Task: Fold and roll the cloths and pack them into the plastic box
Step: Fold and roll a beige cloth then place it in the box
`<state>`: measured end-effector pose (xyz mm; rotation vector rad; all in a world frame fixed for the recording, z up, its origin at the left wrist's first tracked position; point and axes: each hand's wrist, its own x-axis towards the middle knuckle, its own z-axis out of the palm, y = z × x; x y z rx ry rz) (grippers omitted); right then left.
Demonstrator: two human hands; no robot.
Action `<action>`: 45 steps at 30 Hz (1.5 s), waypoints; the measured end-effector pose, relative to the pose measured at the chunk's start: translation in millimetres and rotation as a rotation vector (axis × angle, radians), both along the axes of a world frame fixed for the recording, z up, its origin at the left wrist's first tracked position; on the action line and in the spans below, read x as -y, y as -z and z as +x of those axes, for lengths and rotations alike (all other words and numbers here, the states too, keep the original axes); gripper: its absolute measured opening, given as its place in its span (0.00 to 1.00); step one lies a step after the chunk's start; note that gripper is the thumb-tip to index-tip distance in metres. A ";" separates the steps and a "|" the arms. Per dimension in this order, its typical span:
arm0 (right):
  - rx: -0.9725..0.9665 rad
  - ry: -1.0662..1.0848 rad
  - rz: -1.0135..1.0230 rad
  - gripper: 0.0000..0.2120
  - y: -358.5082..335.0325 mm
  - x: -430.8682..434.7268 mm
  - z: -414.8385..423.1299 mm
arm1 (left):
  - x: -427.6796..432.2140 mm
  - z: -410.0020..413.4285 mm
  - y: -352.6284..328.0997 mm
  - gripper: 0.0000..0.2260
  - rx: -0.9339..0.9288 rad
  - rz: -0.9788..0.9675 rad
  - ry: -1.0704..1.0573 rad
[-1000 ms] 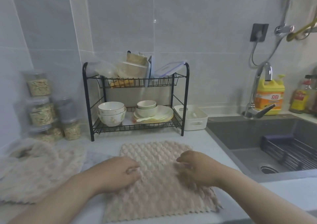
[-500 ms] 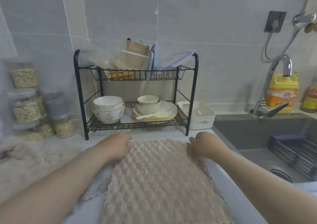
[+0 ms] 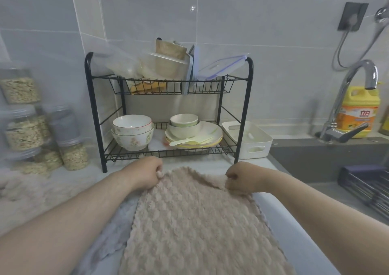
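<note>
Two far corners of a beige, bumpy-textured square cloth (image 3: 195, 222) are pinched, one by each hand. The corner at eleven o'clock of the cloth is gripped by the left hand (image 3: 145, 172), its fingers curled round the edge. The corner at one o'clock is gripped by the right hand (image 3: 242, 178), likewise curled, and the fabric there is raised slightly off the pale countertop (image 3: 200, 161). The rest of the cloth is spread flat on the counter toward six o'clock. A grey fleecy cloth (image 3: 113, 237) is partly covered by its left edge, at eight o'clock. A heap of pale fluffy cloths (image 3: 23, 192) is seen at nine o'clock, blurred. A white rectangular plastic box (image 3: 250, 142) with handle slots is set at one o'clock beyond the right hand, just beside the right leg of a black two-tier wire dish rack (image 3: 168, 85). The rack is placed at twelve o'clock and is loaded with bowls and plates. A dark sink (image 3: 305, 161) is found at three o'clock, with a chrome tap (image 3: 357, 81) and a yellow detergent bottle (image 3: 360, 110) behind it
</note>
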<state>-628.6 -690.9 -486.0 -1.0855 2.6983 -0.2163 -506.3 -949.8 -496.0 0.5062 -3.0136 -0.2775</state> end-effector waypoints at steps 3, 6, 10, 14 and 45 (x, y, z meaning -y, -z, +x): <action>-0.067 0.058 -0.166 0.07 -1.5 2.2 0.4 | 2.3 11.0 -2.8 0.07 -0.100 0.009 -0.007; -0.161 0.090 -0.311 0.12 -6.0 -5.0 4.0 | -1.7 25.8 -10.5 0.07 -0.216 -0.003 0.016; -0.246 0.065 -0.357 0.06 -18.6 -27.2 24.3 | -13.7 52.6 -20.8 0.07 -0.302 -0.036 0.058; -0.273 0.010 -0.357 0.09 -24.8 -53.8 54.5 | -26.1 85.5 -25.3 0.07 -0.337 -0.017 0.103; -0.251 -0.125 -0.327 0.19 11.2 -108.8 153.2 | -93.3 176.1 1.5 0.17 -0.162 -0.054 0.267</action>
